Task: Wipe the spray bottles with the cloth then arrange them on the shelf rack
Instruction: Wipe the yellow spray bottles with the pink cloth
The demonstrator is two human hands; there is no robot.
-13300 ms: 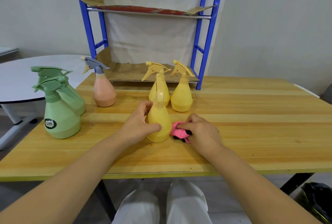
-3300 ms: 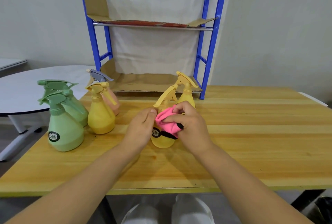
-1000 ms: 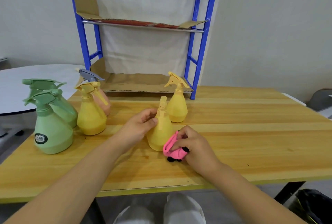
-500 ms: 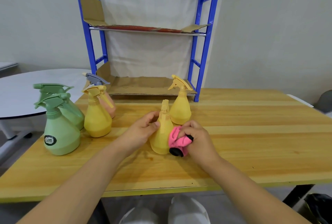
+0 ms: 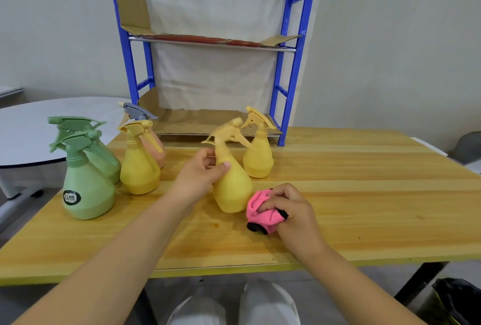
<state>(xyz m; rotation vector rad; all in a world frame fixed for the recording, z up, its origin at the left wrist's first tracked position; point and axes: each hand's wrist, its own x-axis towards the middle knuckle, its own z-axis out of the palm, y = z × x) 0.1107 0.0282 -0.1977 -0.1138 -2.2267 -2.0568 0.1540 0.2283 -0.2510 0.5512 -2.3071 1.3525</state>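
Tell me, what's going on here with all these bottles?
A person is cleaning spray bottles. The left hand grips a yellow bottle by its neck. The right hand holds a bunched pink cloth on the table, beside that bottle's base. Five other bottles stand on the table, among them a green bottle at the front left. None is on the blue rack behind yet.

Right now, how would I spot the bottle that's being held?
Find the wooden table holding the blue shelf rack. On it, pick the nearest yellow bottle. Only it tilts, the left hand gripping its neck, a pink cloth beside it.
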